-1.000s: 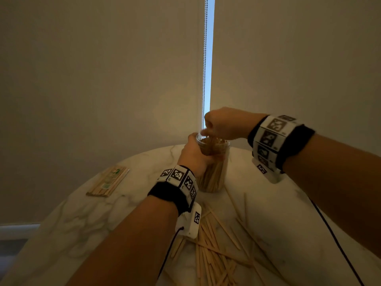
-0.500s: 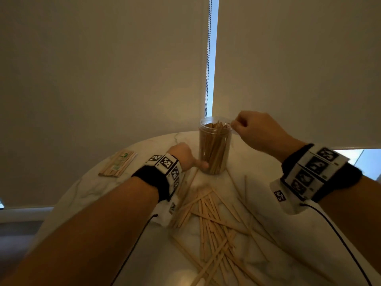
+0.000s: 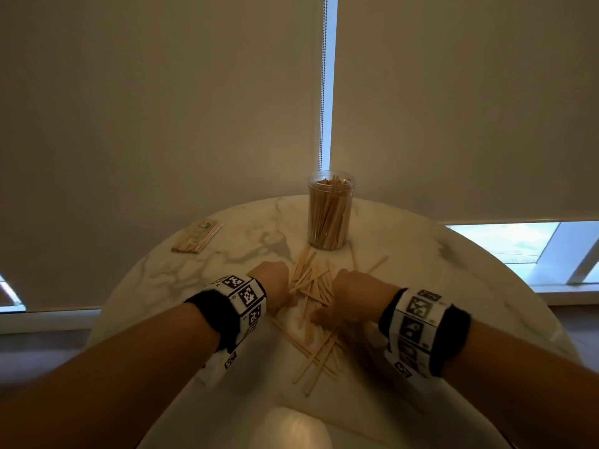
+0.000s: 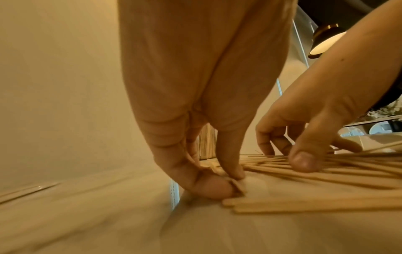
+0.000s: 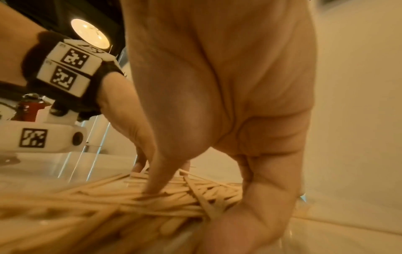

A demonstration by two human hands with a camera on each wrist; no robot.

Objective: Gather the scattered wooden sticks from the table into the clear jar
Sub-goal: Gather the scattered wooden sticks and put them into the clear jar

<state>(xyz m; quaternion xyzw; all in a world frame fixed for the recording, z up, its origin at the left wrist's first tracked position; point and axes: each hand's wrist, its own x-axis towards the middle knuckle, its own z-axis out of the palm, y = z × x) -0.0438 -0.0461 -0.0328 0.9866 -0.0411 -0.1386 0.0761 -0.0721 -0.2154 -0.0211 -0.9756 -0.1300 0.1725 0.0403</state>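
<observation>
The clear jar point(image 3: 330, 212) stands upright and lidless at the table's far middle, packed with wooden sticks. Loose wooden sticks point(image 3: 312, 286) lie in a criss-cross pile in front of it, stretching toward me. My left hand point(image 3: 275, 286) is down at the pile's left edge; in the left wrist view the left hand point(image 4: 230, 180) pinches a stick end between thumb and forefinger. My right hand point(image 3: 337, 303) is on the pile's right side. In the right wrist view the right hand point(image 5: 202, 194) presses its thumb on the sticks point(image 5: 174, 202), fingers curled round their far side.
The round marble table point(image 3: 437, 270) drops off close on all sides. A wrapped packet of sticks point(image 3: 197, 236) lies at the far left. Roller blinds and a bead chain point(image 3: 322, 92) hang right behind the jar.
Both hands have left the jar and come down toward me onto the loose pile. The jar now stands alone.
</observation>
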